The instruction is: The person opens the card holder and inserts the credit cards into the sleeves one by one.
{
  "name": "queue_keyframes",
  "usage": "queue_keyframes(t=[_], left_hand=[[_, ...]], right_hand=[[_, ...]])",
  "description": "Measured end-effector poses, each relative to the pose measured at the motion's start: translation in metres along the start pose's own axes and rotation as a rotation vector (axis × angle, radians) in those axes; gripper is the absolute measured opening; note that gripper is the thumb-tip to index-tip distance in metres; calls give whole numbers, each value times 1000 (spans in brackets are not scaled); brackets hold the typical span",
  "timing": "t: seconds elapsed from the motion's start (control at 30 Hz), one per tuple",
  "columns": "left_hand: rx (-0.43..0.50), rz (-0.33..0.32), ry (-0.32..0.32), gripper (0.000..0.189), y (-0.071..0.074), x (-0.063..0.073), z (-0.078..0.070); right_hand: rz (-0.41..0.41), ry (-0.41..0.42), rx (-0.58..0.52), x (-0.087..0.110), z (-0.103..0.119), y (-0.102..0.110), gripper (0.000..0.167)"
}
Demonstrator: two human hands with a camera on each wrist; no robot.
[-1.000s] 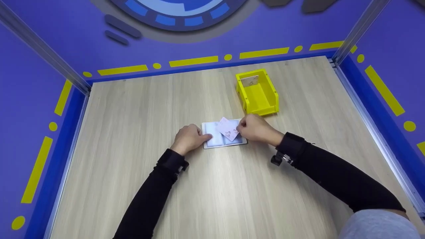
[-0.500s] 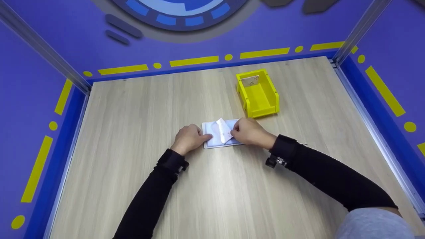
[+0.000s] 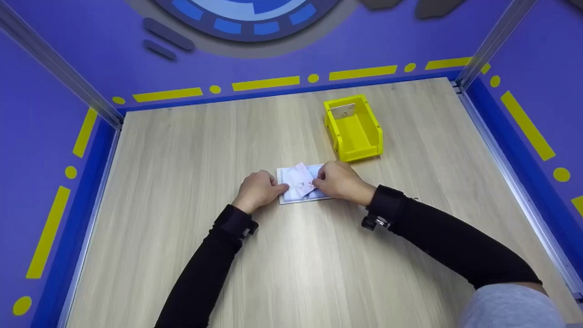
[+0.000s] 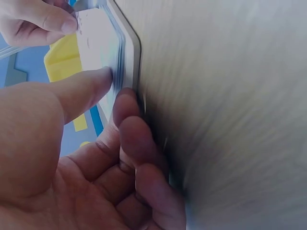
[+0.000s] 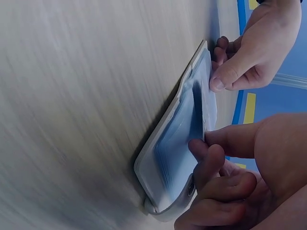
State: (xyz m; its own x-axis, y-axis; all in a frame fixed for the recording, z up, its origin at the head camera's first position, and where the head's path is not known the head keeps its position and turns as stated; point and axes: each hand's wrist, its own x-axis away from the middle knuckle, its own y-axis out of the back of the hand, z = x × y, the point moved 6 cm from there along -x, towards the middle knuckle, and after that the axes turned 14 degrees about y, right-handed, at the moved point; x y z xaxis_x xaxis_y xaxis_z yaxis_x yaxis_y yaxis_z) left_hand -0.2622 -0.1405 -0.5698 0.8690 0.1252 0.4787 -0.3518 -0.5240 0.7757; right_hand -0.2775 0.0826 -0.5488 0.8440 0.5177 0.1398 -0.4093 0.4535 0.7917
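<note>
A small card holder (image 3: 319, 169) with clear bluish sleeves lies spread open on the table. At its left edge is my left hand (image 3: 258, 189), its thumb (image 4: 91, 88) resting on the sleeves and its other fingers along the outer edge. My right hand (image 3: 341, 182) pinches a corner of a pale card (image 3: 300, 178) with small pinkish print between thumb and fingertips. The card is slanted over the middle of the holder and overlaps its left page in the head view. In the right wrist view, a strap (image 5: 175, 206) with a snap shows at the holder's near end.
A yellow bin (image 3: 378, 148) stands beyond the right hand, with a printed card (image 3: 342, 110) leaning against its inner back wall. Blue walls with yellow markings enclose the wooden table (image 3: 191, 150) at the back and both sides.
My right hand has moved left with the card, shifting it from the right page toward the left one. The card tipped up midway and now faces up more. The left hand stays put.
</note>
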Motion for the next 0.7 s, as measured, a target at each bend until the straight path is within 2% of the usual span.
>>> queue_keyframes(t=[0.2,0.53,0.7], left_hand=[[2,12,13,53,2,1,1],[2,36,13,56,3,1,1],[8,31,-3,57,2,1,2]], right_hand=[[16,30,4,-2,6,-5,34],[64,28,20,-5,14,-14,33],[94,47,39,-6,20,-18,37]])
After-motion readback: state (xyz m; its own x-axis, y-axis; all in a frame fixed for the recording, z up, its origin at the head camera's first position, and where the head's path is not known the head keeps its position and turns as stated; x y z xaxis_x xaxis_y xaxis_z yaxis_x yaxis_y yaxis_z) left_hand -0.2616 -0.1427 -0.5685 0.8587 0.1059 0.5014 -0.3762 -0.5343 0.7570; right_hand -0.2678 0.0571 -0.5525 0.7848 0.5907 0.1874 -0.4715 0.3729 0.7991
